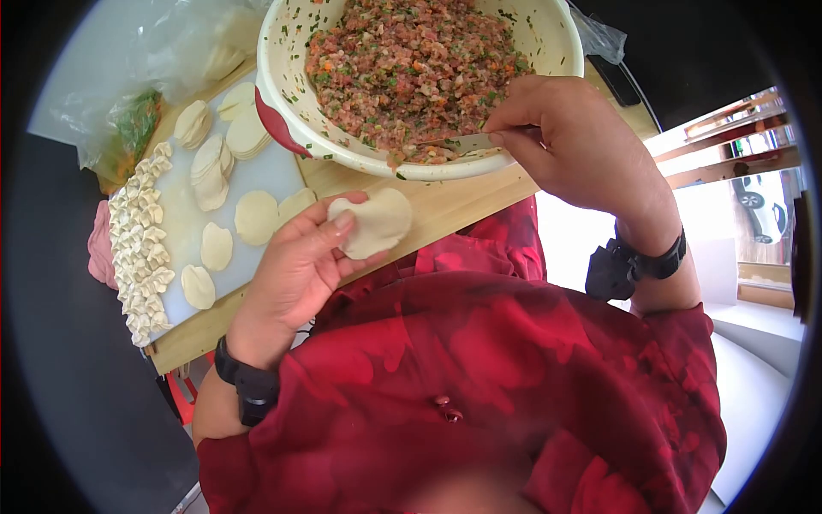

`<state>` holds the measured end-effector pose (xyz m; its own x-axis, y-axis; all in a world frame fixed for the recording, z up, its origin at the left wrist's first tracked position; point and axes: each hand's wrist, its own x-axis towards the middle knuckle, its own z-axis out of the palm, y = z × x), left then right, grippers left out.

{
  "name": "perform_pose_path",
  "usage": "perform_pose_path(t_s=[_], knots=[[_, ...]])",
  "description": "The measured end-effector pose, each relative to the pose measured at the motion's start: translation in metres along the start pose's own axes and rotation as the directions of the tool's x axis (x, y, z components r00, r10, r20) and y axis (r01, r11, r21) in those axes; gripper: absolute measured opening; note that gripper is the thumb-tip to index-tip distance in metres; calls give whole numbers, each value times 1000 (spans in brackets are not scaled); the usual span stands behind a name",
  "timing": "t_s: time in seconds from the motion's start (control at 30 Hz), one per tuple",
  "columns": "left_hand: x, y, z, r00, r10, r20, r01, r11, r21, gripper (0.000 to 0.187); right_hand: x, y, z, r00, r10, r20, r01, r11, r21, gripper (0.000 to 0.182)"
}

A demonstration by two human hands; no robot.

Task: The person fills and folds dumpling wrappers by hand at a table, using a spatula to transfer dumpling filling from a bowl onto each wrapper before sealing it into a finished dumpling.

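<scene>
A large round white plastic bowl stands on the far part of a pale wooden table, with chopped pink meat filling flecked with green herbs in it. To its left a flat white rectangular cutting board lies on the table. Thin round dough wrappers lie on the board, some stacked toward the far end, others singly nearer. Along the board's left edge small pleated white dumplings sit in rows. Behind the board lie crumpled clear plastic bags. The left hand holds one round pale dough wrapper before the bowl, above the table's near edge. The right hand, at the bowl's near right rim, holds a slim metal utensil whose tip lies in the filling.
</scene>
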<state>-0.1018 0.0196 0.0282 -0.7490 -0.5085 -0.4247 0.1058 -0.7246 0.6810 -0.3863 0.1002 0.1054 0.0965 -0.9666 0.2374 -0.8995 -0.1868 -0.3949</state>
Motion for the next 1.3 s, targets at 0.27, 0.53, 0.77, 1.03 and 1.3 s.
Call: perform_pose_path(t_s=[0.27,0.53,0.77,1.03,1.3], knots=[[14,-8,19,997,-74,-31,65,975,-214,30,-8,-2,1,996,86,-2,-85,989,121,13],[17,-23,20,993,-43,-113,40,999,-30,39,-13,-2,5,994,109,-15,-104,975,198,11],[15,-15,33,998,50,-36,-56,981,-183,45,-16,-7,8,991,120,-62,-104,969,222,13],[10,-3,54,997,82,4,-79,973,-215,46,-26,-10,17,985,106,-138,-67,964,259,12],[9,-5,47,991,123,-47,-131,940,-314,46,-37,-18,26,992,15,-123,26,946,323,21]])
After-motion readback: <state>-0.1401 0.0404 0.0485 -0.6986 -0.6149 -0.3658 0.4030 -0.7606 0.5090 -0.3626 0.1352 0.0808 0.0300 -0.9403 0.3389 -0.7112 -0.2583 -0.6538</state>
